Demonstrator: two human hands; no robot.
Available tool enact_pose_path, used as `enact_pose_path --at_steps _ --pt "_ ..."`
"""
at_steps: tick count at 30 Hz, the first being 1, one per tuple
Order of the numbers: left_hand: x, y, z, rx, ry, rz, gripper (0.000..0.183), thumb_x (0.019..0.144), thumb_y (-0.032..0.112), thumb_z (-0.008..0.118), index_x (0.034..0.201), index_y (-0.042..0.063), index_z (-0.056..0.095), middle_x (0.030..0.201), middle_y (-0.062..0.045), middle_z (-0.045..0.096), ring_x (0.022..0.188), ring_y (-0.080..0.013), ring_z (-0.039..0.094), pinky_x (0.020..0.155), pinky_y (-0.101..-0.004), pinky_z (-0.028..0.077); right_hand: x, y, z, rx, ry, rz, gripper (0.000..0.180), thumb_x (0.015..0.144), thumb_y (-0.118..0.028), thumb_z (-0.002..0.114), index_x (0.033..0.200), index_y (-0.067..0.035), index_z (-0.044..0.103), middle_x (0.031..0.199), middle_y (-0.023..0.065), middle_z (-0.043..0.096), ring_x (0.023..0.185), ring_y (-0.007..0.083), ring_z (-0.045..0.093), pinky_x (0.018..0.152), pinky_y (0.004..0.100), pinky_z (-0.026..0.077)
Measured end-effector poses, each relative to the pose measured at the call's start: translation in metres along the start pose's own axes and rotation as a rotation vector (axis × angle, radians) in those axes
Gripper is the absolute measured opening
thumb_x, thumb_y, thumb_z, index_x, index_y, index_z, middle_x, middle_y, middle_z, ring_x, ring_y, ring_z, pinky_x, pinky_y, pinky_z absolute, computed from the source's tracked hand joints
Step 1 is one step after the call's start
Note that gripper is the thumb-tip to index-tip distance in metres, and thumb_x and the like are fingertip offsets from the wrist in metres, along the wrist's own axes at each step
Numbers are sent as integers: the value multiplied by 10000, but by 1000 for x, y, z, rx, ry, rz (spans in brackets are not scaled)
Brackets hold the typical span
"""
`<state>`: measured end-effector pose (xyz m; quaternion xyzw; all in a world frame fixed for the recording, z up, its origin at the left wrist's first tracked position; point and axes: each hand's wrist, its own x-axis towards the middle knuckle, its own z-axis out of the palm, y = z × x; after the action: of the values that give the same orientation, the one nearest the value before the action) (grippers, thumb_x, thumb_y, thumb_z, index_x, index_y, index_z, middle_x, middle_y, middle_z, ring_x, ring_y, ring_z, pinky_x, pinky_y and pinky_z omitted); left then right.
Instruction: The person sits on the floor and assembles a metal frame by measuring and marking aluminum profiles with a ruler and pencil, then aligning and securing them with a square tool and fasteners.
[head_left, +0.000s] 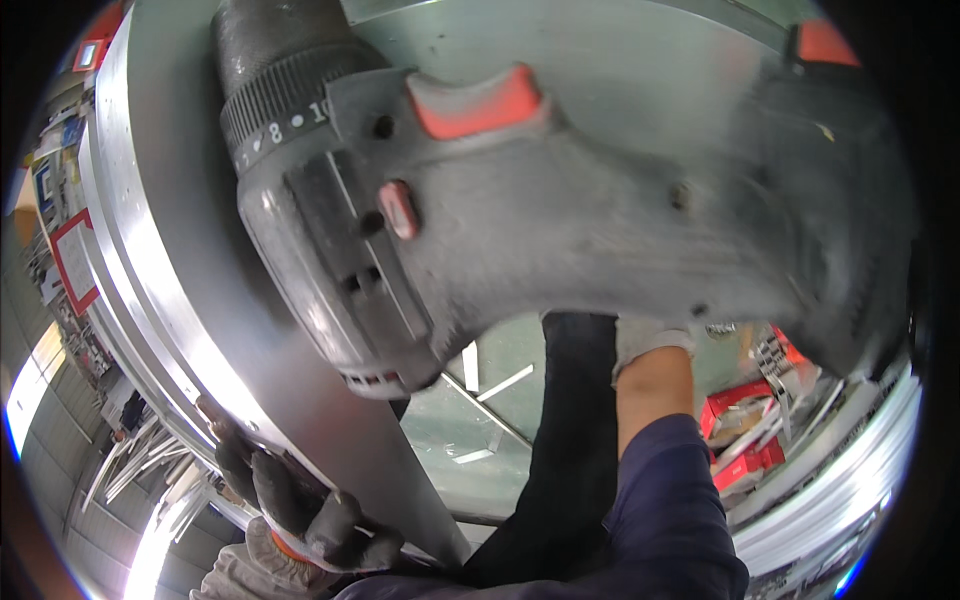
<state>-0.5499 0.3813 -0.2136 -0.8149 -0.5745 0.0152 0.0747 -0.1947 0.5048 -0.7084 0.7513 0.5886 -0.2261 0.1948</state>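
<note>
A black cordless drill (525, 217) with a red trigger fills much of the view, very close, its chuck end at the upper left. No fingers show around its handle. My right hand is mostly hidden behind the drill; only its light glove cuff (652, 341) and bare wrist show below the handle. My left hand (307, 502), in a dark, worn glove with a grey sleeve cuff, is at the lower left against the edge of a long metal profile (300, 360). Its fingers are bent; whether they grip the edge is unclear.
Offcut strips (487, 409) lie on the green floor below. Red boxes (739, 405) and long metal profiles (832, 480) are at the right. A red-framed sheet (75, 262) with writing and stacked thin profiles (142, 457) are at the far left.
</note>
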Motion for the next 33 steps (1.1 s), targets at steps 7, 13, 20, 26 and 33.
enact_pose_path --at_steps 7,13,20,26,33 --pt "15 -12 -27 -398 -118 -102 567 938 421 404 1279 -26 475 1377 -381 365 1272 -597 336 1020 -683 300 -145 -51 18 171 -427 -106 370 823 -450 616 970 -111 637 971 107 685 894 258 642 757 437 496" --pt "6 -2 -37 -473 -60 -205 658 719 280 619 1336 79 512 1460 -276 347 1341 -532 283 1080 -634 240 -291 -73 -109 520 -291 -113 450 766 -444 669 1052 -98 633 981 156 681 910 327 645 755 442 507" --pt "4 -2 -50 -471 -96 -210 742 786 406 627 1453 174 399 1550 -193 232 1431 -441 156 1158 -574 80 -368 -76 -285 823 -22 -89 523 757 -456 727 1136 -114 613 1005 178 681 943 363 649 801 425 517" --pt "2 -1 -81 -656 60 -156 811 779 404 701 1466 145 358 1519 -229 250 1412 -451 178 1141 -538 187 -411 -89 -328 1116 224 -462 461 831 -336 740 1175 -68 591 992 85 679 821 163 637 720 305 535" --pt "-94 36 -93 -1821 -132 -914 369 939 238 587 1248 54 502 1098 -73 599 927 -174 615 760 -275 519 -452 -106 -344 1680 -575 -353 279 937 -330 609 1005 -64 653 766 74 663 595 163 644 495 287 503"
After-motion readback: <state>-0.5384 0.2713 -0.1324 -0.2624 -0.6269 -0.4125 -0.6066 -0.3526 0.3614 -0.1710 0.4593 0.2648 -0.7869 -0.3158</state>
